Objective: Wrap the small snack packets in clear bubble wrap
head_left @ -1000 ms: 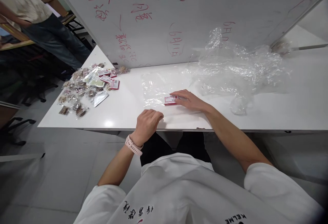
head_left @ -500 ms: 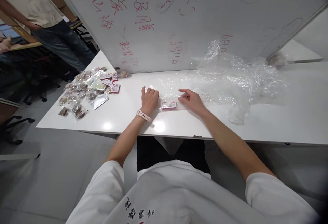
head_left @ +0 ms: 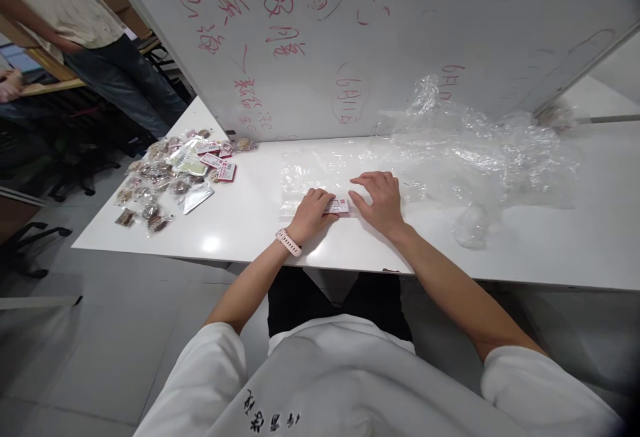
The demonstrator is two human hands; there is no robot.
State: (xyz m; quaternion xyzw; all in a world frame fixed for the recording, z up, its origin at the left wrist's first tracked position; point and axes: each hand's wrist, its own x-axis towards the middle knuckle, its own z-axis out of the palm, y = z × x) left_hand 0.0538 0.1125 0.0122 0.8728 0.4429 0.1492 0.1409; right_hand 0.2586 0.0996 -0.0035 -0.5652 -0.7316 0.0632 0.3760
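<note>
My left hand (head_left: 313, 213), with a pale pink band at its wrist, is closed round the left part of a small white and dark-red box (head_left: 340, 206). Its fingers lie over the top and the thumb is along the near side. The box rests at the near edge of a flat sheet of clear plastic film (head_left: 310, 173); its left half is hidden by the fingers. Just right of the box is my right hand (head_left: 383, 202), thumb and fingers apart, over the film and holding nothing.
Crumpled clear plastic (head_left: 500, 150) spreads to the right along the table (head_left: 260, 223). Several wrapped snacks, a silver pouch (head_left: 198, 197) and small red-and-white boxes (head_left: 227, 171) lie in a pile at left. A whiteboard (head_left: 390, 43) stands behind. A person (head_left: 125, 77) stands at far left.
My left hand has come off the film's left part and moved right and nearer onto the box. My right hand has shifted slightly, its thumb and fingers still apart.
</note>
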